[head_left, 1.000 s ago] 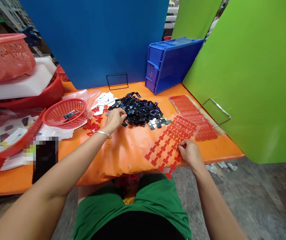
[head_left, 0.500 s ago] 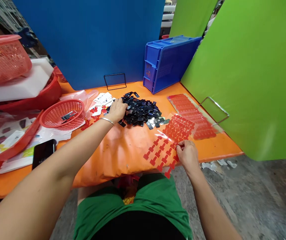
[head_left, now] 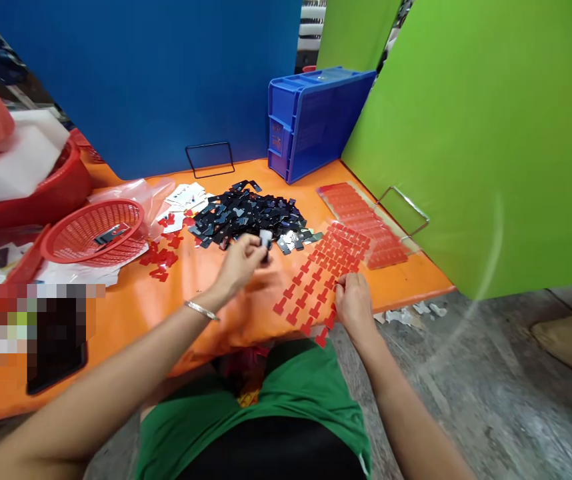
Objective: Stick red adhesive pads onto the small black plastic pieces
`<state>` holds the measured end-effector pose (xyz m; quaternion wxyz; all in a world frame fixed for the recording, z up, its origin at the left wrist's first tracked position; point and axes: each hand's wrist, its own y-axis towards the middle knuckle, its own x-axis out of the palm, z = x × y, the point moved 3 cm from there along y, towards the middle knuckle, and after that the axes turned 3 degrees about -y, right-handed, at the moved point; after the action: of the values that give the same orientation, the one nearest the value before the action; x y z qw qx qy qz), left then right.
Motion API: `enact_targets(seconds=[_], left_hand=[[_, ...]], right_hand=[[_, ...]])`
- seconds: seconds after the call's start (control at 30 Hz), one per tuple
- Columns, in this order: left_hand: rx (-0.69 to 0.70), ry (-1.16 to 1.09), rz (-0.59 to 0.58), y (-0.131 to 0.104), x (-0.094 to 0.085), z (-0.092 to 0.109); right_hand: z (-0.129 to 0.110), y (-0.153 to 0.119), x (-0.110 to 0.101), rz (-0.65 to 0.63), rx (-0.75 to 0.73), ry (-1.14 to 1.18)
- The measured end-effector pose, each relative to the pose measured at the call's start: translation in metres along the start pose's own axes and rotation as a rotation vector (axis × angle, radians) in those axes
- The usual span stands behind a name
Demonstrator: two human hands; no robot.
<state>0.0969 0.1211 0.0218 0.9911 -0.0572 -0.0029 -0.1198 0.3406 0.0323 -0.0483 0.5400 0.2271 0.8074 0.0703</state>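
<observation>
My left hand [head_left: 242, 261], with a bracelet at the wrist, pinches a small flat plate [head_left: 266, 239], glossy and dark with a bright glare on it. It hovers just in front of a heap of small black plates [head_left: 246, 212]. At the right, my right hand [head_left: 355, 299] has its fingers pinched at the right edge of a clear sheet of red T-shaped stickers [head_left: 311, 283]. That sheet lies near the table's front edge, its lower corner over the edge. Whether a loose sticker is between those fingertips is hidden.
More red sticker sheets [head_left: 361, 223] lie behind at the right. Loose red pieces [head_left: 162, 259], white cards [head_left: 186, 196] and a red basket [head_left: 53, 243] lie left. A blue crate [head_left: 326, 127] stands at the back, between blue and green panels. A phone [head_left: 56, 347] lies front left.
My left hand has come from the heap toward me and rightward, now with a small plate in its fingers. My right hand stays at the sheet's edge. The view has shifted slightly right.
</observation>
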Motion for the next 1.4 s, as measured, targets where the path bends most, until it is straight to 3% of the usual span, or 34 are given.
enact_targets(seconds=[0.07,0.13,0.23,0.73,0.97,1.13,1.27,1.4], left_hand=[[-0.195,-0.227,-0.086,-0.025,0.035,-0.018],[-0.328,-0.354,-0.1,-0.044,0.062,-0.033],[-0.437,-0.412,-0.038,-0.056,0.08,-0.047],[-0.484,-0.438,0.069,-0.053,0.081,-0.068],[-0.542,-0.42,0.111,-0.054,0.079,-0.052],[-0.491,-0.451,0.003,-0.05,0.095,-0.041],[-0.535,-0.427,-0.022,-0.043,0.111,-0.05],[-0.552,-0.396,-0.021,-0.039,0.115,-0.061]], right_hand=[[0.0,0.0,0.0,0.005,0.007,-0.006],[0.0,0.001,-0.002,0.007,0.015,-0.006],[0.001,0.002,-0.004,0.007,0.039,0.015],[0.004,0.003,-0.017,0.024,0.197,0.223],[0.001,0.0,-0.022,-0.011,0.277,0.338],[-0.003,-0.002,-0.02,-0.013,0.281,0.364],[-0.002,-0.003,-0.019,0.003,0.288,0.382],[0.001,-0.004,-0.021,0.024,0.318,0.491]])
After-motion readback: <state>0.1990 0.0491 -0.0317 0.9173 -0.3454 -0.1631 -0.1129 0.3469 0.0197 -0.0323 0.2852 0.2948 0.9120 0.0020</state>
